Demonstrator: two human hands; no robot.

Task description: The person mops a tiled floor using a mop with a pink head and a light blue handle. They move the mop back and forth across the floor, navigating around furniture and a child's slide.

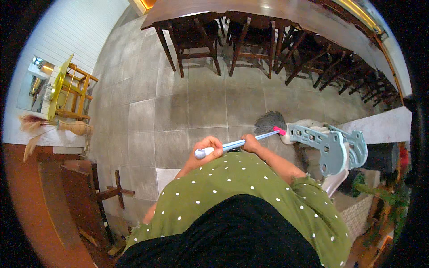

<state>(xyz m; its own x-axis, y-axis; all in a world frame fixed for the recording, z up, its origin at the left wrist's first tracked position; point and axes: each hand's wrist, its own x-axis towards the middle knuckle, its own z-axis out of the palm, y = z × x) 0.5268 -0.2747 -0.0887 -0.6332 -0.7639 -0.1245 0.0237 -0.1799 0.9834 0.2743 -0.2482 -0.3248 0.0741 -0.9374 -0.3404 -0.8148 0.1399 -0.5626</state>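
We hold a mop over the mop bucket.
Left hand (209,147) and right hand (251,143) each keep a closed grip on the mop handle (232,144); mop head (270,121) beside the bucket wringer (328,145).

A smooth, glossy plastic mop handle (237,144) was seen, with a stringy grey cloth mop head (269,121). The wringer bucket (328,147) was matt plastic; the floor tiles (201,107) were matt stone-like.
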